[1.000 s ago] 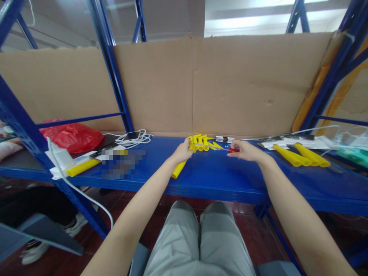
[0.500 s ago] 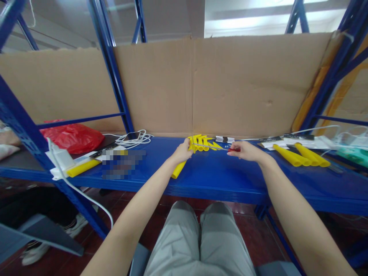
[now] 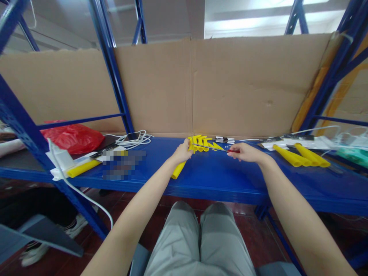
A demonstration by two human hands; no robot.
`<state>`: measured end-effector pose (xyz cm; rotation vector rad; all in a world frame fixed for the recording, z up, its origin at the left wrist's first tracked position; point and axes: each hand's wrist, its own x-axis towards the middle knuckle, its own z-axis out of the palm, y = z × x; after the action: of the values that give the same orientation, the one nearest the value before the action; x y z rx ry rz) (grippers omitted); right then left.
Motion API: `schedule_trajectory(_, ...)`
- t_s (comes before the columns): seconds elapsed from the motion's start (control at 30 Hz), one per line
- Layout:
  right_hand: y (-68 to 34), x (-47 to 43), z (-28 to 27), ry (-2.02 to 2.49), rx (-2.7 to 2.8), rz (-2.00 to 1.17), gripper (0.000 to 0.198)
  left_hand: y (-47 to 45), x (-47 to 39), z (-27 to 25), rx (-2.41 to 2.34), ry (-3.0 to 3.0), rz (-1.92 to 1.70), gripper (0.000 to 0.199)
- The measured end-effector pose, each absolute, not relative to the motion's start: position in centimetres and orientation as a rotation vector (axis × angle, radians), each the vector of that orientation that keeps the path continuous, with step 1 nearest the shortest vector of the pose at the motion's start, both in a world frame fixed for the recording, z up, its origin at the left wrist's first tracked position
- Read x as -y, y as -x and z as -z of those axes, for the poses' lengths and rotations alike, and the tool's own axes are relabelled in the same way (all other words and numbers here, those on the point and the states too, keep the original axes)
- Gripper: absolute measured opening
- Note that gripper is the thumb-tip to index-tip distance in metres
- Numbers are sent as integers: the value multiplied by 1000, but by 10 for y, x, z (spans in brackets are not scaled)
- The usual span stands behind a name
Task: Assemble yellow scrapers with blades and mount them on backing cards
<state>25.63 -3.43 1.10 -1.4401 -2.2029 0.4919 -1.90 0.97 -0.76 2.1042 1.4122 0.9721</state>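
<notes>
In the head view, my left hand (image 3: 183, 151) is closed round a yellow tube (image 3: 178, 170), which slants toward the front edge of the blue shelf. My right hand (image 3: 244, 152) grips the red handle of a screwdriver (image 3: 214, 147). Its long metal shaft points left and reaches the yellow plastic by my left fingers; the exact contact is too small to make out. Just behind the shaft lie several yellow pieces (image 3: 203, 143) in a row, partly covered by it. A small stack of white-and-black strips (image 3: 225, 140) rests behind them.
Yellow cones (image 3: 309, 155) and white-and-black packages (image 3: 271, 142) lie to the right. On the left are a yellow tube (image 3: 84, 168), a white power strip (image 3: 61, 159), coiled white cable (image 3: 137, 139) and a red plastic bag (image 3: 73, 138). Cardboard (image 3: 230, 84) walls the back; blue posts (image 3: 112, 73) flank it.
The screwdriver and my right hand have shifted very slightly. My left hand keeps its hold on the yellow tube. At the far left edge, another person's arm has moved into view.
</notes>
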Motion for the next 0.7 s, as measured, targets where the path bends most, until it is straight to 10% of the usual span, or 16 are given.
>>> schedule_trajectory(0.7,-256,30,-8,1414,2150,-289,42,19,-8,6,-1422,-2127,-940,24)
